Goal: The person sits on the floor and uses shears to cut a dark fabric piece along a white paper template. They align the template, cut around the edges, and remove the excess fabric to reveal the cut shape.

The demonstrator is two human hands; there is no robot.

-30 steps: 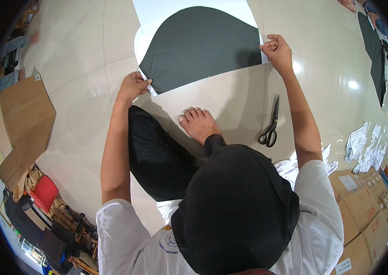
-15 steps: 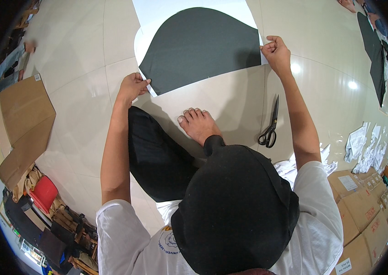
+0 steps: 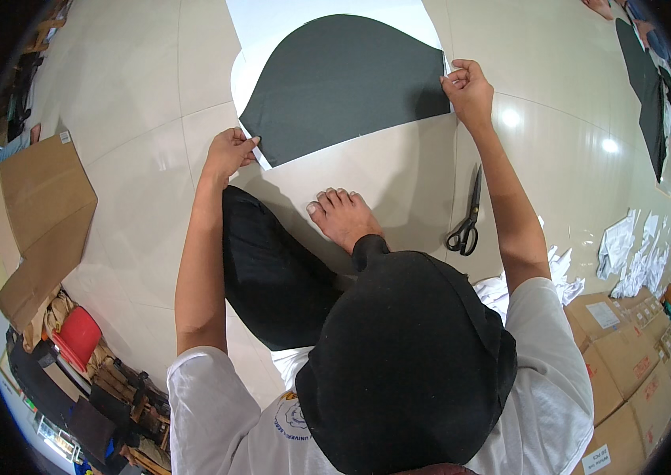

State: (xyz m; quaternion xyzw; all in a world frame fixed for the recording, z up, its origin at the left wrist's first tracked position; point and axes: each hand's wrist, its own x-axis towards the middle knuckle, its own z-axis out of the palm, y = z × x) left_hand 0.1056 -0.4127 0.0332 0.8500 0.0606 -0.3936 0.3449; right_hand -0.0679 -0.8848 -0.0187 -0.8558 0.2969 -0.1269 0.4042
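A dark grey piece [image 3: 343, 87] with a domed top and a straight lower edge lies over a white sheet [image 3: 252, 24] on the floor; whether it is cloth or paper I cannot tell. My left hand [image 3: 229, 154] pinches the lower left corner, where a white strip shows beside the grey. On the opposite side, my right hand [image 3: 470, 95] has thumb and forefinger closed on the right edge. Black-handled scissors [image 3: 468, 218] lie on the tiles below my right hand, touching neither hand. My bare foot [image 3: 345, 219] rests just below the piece.
A cardboard box [image 3: 46, 198] stands at the left, above a red chair-like object [image 3: 78, 336]. White scraps [image 3: 636, 249] and stacked cartons [image 3: 628, 356] are at the right. A long dark piece [image 3: 644, 95] lies at the far right, near another person's foot [image 3: 600, 8].
My right hand has shifted slightly left, drawing in the right edge of the grey piece. My left hand stays at its corner. At the far left, another person's limb has moved.
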